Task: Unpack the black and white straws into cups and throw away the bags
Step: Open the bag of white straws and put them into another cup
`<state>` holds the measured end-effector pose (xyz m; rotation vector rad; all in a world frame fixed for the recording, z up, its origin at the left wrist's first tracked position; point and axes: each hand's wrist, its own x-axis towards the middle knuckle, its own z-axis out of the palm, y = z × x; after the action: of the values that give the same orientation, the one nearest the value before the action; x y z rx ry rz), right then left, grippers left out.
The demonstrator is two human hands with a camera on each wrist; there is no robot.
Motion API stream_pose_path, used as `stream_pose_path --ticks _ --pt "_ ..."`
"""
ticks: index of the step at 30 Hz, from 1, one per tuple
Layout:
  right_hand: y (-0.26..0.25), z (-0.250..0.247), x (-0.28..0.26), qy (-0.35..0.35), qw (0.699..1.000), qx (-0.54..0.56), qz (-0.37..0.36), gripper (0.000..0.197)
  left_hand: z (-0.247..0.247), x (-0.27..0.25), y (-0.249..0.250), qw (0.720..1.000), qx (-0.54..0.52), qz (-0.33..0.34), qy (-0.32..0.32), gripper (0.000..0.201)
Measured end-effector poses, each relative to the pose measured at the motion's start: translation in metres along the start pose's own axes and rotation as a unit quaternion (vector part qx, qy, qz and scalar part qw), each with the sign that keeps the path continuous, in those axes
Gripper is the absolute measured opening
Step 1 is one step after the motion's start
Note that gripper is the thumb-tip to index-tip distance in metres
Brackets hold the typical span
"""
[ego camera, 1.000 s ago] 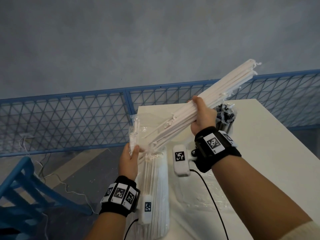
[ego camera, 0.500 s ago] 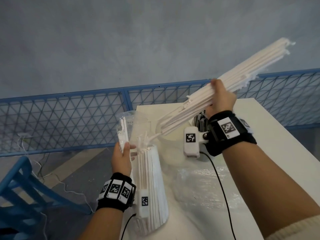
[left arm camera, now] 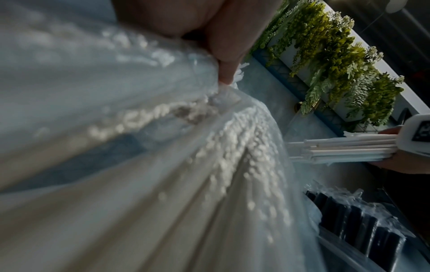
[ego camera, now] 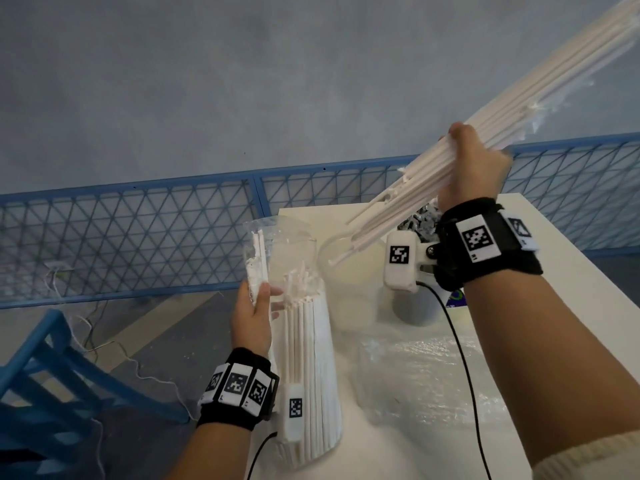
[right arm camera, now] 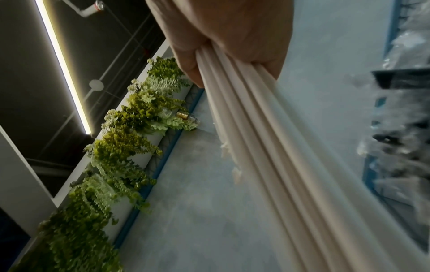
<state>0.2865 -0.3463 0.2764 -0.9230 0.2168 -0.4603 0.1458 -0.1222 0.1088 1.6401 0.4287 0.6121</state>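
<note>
My right hand [ego camera: 474,164] grips a bundle of white straws [ego camera: 540,84] that slants up to the right, its lower ends free in the air above a clear cup [ego camera: 341,261]. In the right wrist view my fingers [right arm camera: 232,46] wrap the same bundle [right arm camera: 267,147]. My left hand [ego camera: 254,306] pinches the open top of a clear bag [ego camera: 280,244] that stands at the table's left edge with more white straws [ego camera: 311,358] inside. The thumb [left arm camera: 223,55] presses the film. Black straws [ego camera: 420,220] stand behind my right wrist, partly hidden.
A crumpled empty clear bag [ego camera: 415,382] lies on the white table [ego camera: 571,306]. A white cup [ego camera: 415,306] stands under my right wrist. A blue mesh fence [ego camera: 138,237] runs behind the table, and a blue chair [ego camera: 52,375] stands on the floor at left.
My right hand has drawn the white straw bundle up and to the right, out of the bag. My left hand has stayed on the bag, which now stands more upright.
</note>
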Motion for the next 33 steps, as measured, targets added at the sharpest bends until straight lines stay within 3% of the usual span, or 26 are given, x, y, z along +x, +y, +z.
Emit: stream_pose_path --ticks 7,15,21,26,28,30,33 --pt "0.025 -0.002 -0.005 -0.011 0.998 -0.057 0.006 0.028 0.007 0.002 0.003 1.0 -0.002 0.007 -0.015 0.022" --pt "0.069 -0.015 -0.03 -0.169 0.965 -0.202 -0.015 0.025 0.008 -0.002 0.006 0.999 -0.015 0.021 -0.023 0.022" --pt "0.084 -0.015 -0.04 -0.198 0.946 -0.256 -0.026 0.031 0.006 -0.008 0.015 0.998 -0.014 0.039 -0.042 0.045" --pt "0.079 -0.014 -0.046 -0.219 0.945 -0.234 -0.062 0.026 0.005 -0.011 0.016 0.997 -0.03 0.046 -0.048 0.044" --pt "0.069 -0.016 -0.057 -0.209 0.932 -0.262 -0.141 0.023 0.004 -0.012 0.017 0.997 -0.036 0.047 -0.05 0.042" --pt "0.06 -0.021 -0.079 -0.245 0.91 -0.273 -0.193 0.018 0.002 -0.014 0.017 0.996 -0.043 0.053 -0.052 0.039" --pt "0.068 -0.036 -0.117 -0.353 0.865 -0.327 -0.142 0.016 -0.003 -0.018 0.02 0.995 -0.063 0.061 -0.045 0.025"
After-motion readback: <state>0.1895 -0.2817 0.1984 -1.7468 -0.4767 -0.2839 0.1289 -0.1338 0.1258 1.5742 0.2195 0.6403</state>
